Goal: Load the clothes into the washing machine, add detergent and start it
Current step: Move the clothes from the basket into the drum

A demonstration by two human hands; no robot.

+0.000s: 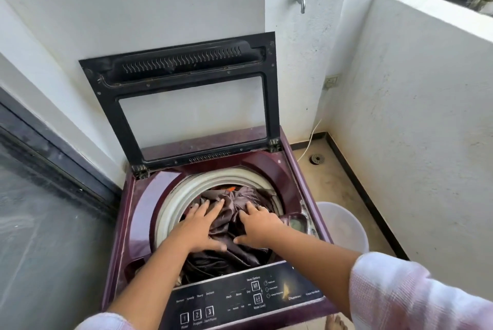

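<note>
Here, a person's left hand [200,227] lies flat, fingers spread, on dark clothes [229,223] heaped in the drum of a maroon washing machine [125,225]. The right hand [258,225] presses beside it, likewise splayed. A white bucket [344,225] stands at right.

Both forearms are bare below short, loose sleeves. The right sleeve [416,295] is soft fabric in a blotchy pink-and-white tie-dye. The left sleeve [106,323] shows the same pale pink and white.
</note>
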